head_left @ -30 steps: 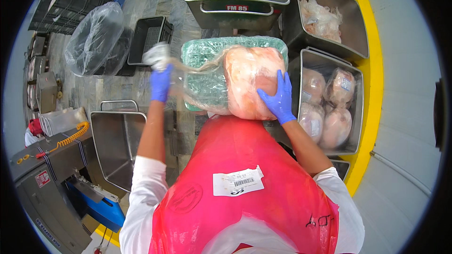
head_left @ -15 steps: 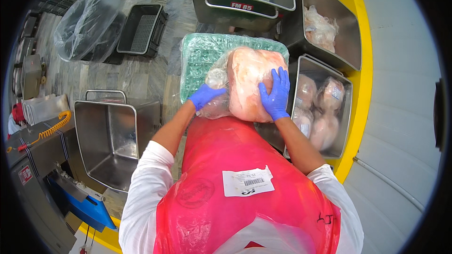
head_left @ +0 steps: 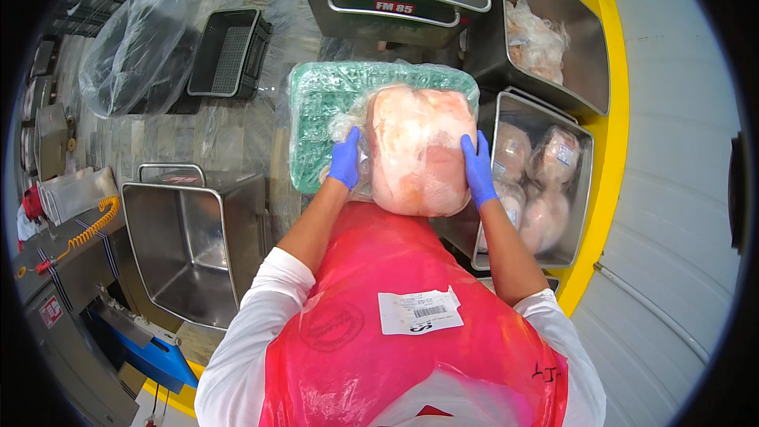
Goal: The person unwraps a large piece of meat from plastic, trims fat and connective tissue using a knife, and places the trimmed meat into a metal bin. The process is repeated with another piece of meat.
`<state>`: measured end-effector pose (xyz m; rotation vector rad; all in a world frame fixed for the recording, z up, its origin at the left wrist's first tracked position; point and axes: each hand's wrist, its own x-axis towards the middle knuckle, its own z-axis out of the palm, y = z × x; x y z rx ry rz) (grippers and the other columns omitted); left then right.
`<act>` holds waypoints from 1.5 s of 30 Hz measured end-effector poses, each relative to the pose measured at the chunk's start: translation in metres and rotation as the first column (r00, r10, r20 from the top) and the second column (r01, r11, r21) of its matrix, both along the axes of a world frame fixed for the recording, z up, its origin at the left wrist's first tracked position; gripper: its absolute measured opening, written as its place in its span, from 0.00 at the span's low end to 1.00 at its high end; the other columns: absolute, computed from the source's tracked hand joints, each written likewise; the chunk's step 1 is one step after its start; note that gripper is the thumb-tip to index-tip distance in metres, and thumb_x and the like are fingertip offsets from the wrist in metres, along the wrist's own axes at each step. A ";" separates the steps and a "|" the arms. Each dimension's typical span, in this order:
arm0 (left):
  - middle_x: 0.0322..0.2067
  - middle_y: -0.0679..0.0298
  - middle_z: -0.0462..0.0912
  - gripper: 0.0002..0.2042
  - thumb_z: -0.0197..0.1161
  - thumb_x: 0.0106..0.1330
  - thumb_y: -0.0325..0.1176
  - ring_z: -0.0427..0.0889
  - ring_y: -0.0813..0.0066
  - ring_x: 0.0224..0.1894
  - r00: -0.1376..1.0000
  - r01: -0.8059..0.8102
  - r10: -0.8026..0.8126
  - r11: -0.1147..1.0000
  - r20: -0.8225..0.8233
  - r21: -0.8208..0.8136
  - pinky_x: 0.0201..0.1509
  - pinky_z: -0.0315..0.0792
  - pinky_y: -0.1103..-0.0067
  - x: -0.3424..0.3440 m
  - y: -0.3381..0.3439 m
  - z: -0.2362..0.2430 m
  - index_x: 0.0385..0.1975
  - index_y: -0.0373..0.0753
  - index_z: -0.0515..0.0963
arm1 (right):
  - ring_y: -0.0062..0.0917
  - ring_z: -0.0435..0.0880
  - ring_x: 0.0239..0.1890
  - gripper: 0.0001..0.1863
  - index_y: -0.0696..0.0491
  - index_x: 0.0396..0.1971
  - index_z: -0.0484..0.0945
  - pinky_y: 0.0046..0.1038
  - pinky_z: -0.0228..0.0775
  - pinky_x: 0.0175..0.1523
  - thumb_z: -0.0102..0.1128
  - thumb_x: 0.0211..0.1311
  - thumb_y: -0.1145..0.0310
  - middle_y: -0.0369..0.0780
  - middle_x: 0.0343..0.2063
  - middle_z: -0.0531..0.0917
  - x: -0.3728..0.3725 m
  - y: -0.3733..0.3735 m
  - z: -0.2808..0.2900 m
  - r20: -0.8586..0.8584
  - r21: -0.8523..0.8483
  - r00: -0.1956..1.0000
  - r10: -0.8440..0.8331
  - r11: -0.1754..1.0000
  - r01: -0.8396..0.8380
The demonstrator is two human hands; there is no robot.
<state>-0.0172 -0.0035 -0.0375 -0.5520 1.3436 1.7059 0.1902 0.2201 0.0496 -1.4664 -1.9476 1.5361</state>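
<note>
A large block of pale pink meat with fat (head_left: 421, 150) lies over the right part of a green crate (head_left: 310, 103) lined with clear plastic. My right hand (head_left: 477, 168), in a blue glove, holds the block's right side, fingers stretched along its edge. At the block's left, my left hand (head_left: 345, 158), gloved too, is closed on clear plastic wrap (head_left: 365, 170) bunched beside the meat. The left fingertips are partly hidden. The block's near end hangs over the crate's front, close to my red plastic apron (head_left: 379, 253).
Right of the crate stands a steel bin (head_left: 583, 198) with several bagged meat pieces. Behind it, another bin (head_left: 589, 71) holds crumpled plastic. Steel tubs stand at the far side (head_left: 395, 24) and left (head_left: 182, 245). A dark crate (head_left: 229, 55) and a plastic-lined container (head_left: 134, 55) are far left.
The block has turned and shifted slightly left and nearer me. My right hand has moved from its top to its right side; my left hand has turned upright beside it.
</note>
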 end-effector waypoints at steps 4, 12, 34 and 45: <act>0.54 0.62 0.81 0.27 0.56 0.74 0.51 0.79 0.69 0.54 0.993 0.106 -0.107 0.994 0.039 0.037 0.59 0.74 0.74 -0.002 0.014 0.003 0.62 0.36 0.74 | 0.40 0.67 0.69 0.44 0.63 0.70 0.61 0.35 0.57 0.73 0.59 0.68 0.44 0.53 0.67 0.69 0.001 0.011 -0.019 -0.014 -0.086 1.000 0.000 0.996 -0.001; 0.53 0.58 0.83 0.23 0.49 0.78 0.48 0.83 0.65 0.51 0.976 0.001 -0.060 0.963 0.210 0.268 0.58 0.79 0.68 0.000 0.037 0.006 0.60 0.37 0.75 | 0.29 0.74 0.61 0.33 0.59 0.63 0.71 0.30 0.62 0.69 0.51 0.73 0.44 0.42 0.60 0.76 -0.002 0.039 -0.043 -0.194 -0.411 0.967 -0.166 0.909 0.074; 0.46 0.65 0.81 0.13 0.51 0.77 0.39 0.78 0.74 0.50 0.930 0.024 -0.003 0.998 -0.368 0.053 0.55 0.73 0.72 -0.055 -0.018 0.228 0.49 0.39 0.79 | 0.29 0.69 0.68 0.36 0.53 0.70 0.66 0.31 0.56 0.74 0.49 0.74 0.42 0.41 0.69 0.69 -0.150 -0.027 0.056 -0.430 -0.404 0.866 0.255 0.803 -0.437; 0.48 0.54 0.83 0.24 0.58 0.69 0.43 0.84 0.62 0.48 0.988 0.069 -0.112 0.931 0.102 0.359 0.54 0.80 0.67 -0.065 -0.014 0.226 0.60 0.35 0.73 | 0.27 0.74 0.65 0.33 0.51 0.69 0.68 0.31 0.64 0.70 0.53 0.73 0.46 0.39 0.64 0.76 -0.015 0.108 0.070 -0.251 -0.545 0.968 -0.012 0.828 -0.131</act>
